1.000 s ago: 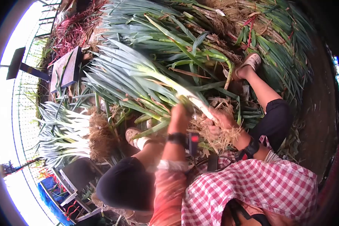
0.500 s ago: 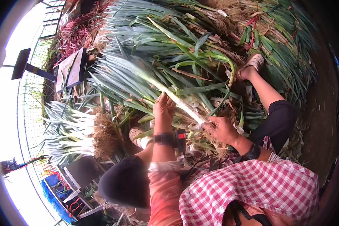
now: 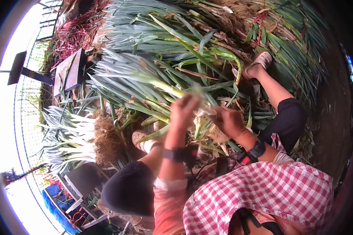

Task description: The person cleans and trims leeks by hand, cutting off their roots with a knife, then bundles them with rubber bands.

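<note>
A leek (image 3: pixel 166 88) with long blue-green leaves slants from the upper left toward my hands, its white lower end mostly covered by them. My left hand (image 3: pixel 182 111) is closed around the stem and smeared by motion. Close beside it, my right hand (image 3: pixel 230 122) has its fingers pinched together at the leek's lower end. Pale, thin peel (image 3: pixel 203 113) shows in the gap between the two hands, partly blurred. Underneath lie loose peelings and brown roots (image 3: pixel 217 135).
A big heap of leeks (image 3: pixel 145 35) spreads beyond my hands. At left lies a stack of white-stemmed leeks (image 3: pixel 78 135) with bushy roots. A platform scale (image 3: pixel 68 72), a blue crate (image 3: pixel 57 199) and red ties (image 3: pixel 76 35) are farther left. My feet (image 3: pixel 262 60) are among the leeks.
My left hand has moved right along the stem, close to my right hand. Pale peel now shows between them. My right hand has risen slightly.
</note>
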Demonstrator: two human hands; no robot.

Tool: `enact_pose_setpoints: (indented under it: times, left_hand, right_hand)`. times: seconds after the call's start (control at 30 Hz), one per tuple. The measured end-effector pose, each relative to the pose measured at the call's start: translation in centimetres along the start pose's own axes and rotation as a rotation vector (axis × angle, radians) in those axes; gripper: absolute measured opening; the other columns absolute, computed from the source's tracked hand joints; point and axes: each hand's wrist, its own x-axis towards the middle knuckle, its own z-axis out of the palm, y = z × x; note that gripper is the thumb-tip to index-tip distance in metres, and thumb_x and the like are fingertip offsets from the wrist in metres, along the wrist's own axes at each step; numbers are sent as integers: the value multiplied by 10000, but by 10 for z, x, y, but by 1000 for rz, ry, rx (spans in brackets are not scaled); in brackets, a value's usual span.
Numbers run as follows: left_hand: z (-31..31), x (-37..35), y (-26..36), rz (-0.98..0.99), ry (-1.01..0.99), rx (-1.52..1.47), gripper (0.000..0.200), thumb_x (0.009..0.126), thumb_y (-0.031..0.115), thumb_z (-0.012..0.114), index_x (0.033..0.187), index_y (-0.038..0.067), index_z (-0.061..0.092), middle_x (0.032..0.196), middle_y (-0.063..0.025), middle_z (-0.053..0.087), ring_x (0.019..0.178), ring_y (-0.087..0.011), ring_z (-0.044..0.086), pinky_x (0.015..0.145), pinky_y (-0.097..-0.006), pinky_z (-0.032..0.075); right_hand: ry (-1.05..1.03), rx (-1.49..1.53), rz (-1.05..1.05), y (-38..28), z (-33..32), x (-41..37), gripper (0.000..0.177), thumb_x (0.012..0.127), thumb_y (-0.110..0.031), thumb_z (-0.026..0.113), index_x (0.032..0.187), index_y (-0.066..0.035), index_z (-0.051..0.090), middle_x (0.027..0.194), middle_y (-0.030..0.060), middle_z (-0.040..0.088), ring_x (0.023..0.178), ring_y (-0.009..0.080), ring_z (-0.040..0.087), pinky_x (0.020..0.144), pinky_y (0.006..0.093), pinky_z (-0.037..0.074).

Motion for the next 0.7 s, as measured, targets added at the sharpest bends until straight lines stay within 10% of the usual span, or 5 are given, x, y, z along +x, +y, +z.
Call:
enact_pose_setpoints:
  times: [0.13,0.2,0.23,0.4,0.7]
  left_hand:
    - [49,-52,13,223,-483,734,253,795,185,576,938,-22,577,772,-68,609,701,-148,555,671,-279,446]
    - [32,-52,17,21,-442,557,227,804,174,562,899,-30,588,776,-78,614,672,-148,570,629,-275,452]
    - [20,-47,8,-294,-249,68,222,813,180,551,872,-30,594,753,-75,608,649,-122,564,590,-250,449]
    - [-32,-10,-26,-271,458,-206,397,803,304,570,983,-46,517,797,-92,562,650,-156,558,536,-254,477]
    - [-68,34,-41,-222,663,-25,519,787,297,594,1137,-31,393,861,-133,543,605,-202,563,416,-302,484]
  right_hand:
    - [74,-136,-129,22,5,10,262,740,-205,558,983,-109,540,793,116,562,663,307,574,555,377,463]
    - [47,-174,-59,20,8,6,249,735,-173,538,974,-104,545,827,104,560,684,300,573,557,376,462]
    - [61,-175,-76,12,2,6,263,725,-168,552,978,-92,557,841,107,562,688,302,567,567,368,458]
    - [91,-172,-229,-13,-1,-3,265,692,-125,583,954,-85,589,842,102,552,724,283,558,620,364,449]
    - [64,-130,-321,-25,12,-15,302,647,-45,575,947,-71,604,791,75,536,732,249,549,617,339,447]
